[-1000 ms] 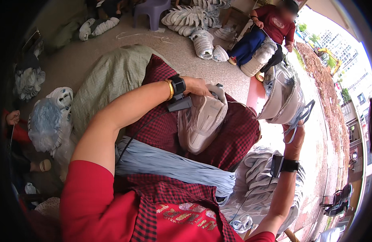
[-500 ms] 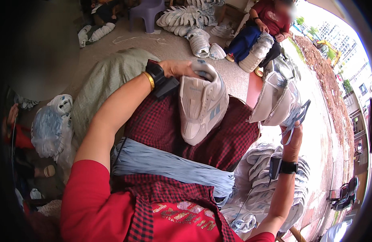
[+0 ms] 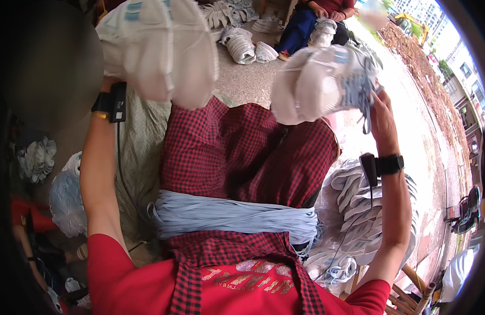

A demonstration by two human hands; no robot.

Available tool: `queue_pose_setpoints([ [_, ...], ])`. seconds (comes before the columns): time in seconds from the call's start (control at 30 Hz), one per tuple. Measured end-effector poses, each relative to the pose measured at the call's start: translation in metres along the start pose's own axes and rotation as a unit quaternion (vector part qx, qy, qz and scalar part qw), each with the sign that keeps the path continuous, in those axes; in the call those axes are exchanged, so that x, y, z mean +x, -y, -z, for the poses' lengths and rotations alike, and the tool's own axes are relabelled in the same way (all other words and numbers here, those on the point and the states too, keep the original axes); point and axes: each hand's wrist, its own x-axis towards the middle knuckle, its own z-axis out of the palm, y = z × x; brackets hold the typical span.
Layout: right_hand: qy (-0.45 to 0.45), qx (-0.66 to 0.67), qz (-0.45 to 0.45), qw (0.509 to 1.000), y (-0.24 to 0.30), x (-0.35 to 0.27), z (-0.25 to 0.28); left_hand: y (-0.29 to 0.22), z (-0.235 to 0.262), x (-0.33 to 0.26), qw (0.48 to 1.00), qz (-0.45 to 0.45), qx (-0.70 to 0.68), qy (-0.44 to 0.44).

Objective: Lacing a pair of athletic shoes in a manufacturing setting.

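Up at the left, close to the camera, white sneaker uppers (image 3: 158, 52) with blue trim hang from my left hand (image 3: 110, 84). Motion smears them, and they hide most of its fingers. My right hand (image 3: 384, 119) is closed on the blue laces (image 3: 362, 88) of another set of white sneaker uppers (image 3: 318, 86), their toes pointing left over my knee. Across my lap lies a thick bundle of light blue laces (image 3: 237, 214), on a red-and-black checked apron (image 3: 200, 157).
Many stacked uppers (image 3: 355, 210) stand by my right side. A pale woven sack (image 3: 142, 152) is at my left, beside a plastic-wrapped bundle (image 3: 69, 197). Ahead, a seated person (image 3: 297, 29) handles uppers; more uppers (image 3: 240, 46) lie on the floor.
My left hand has swung left and up with its sneaker upper, which now appears larger and overlapped with another. My right hand has lifted its uppers a little higher and farther left.
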Motion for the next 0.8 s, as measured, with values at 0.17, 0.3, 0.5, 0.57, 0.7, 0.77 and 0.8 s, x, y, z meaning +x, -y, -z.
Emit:
queue_pose_setpoints([
  [0.17, 0.263, -0.115, 0.013, 0.958, 0.041, 0.044, -0.116, -0.040, -0.022, -0.037, 0.993, 0.089, 0.075, 0.008],
  [0.3, 0.348, -0.356, 0.108, 0.860, -0.022, 0.010, -0.179, -0.020, -0.070, -0.030, 0.980, 0.164, 0.114, 0.019],
  [0.5, 0.303, -0.293, 0.096, 0.902, 0.005, -0.014, -0.158, 0.035, -0.072, 0.023, 0.952, 0.271, 0.136, 0.055],
  [0.57, 0.215, -0.274, 0.093, 0.933, 0.008, -0.020, -0.092, 0.080, -0.106, 0.035, 0.928, 0.335, 0.144, 0.077],
  [0.7, 0.181, -0.252, -0.201, 0.929, 0.026, -0.129, 0.000, 0.082, -0.071, 0.053, 0.899, 0.378, 0.204, 0.091],
  [0.77, 0.150, -0.256, -0.334, 0.895, 0.015, -0.225, 0.034, 0.121, -0.071, 0.073, 0.883, 0.392, 0.219, 0.134],
  [0.8, 0.125, -0.237, -0.386, 0.883, 0.003, -0.269, 0.040, 0.128, -0.062, 0.080, 0.877, 0.422, 0.196, 0.118],
])
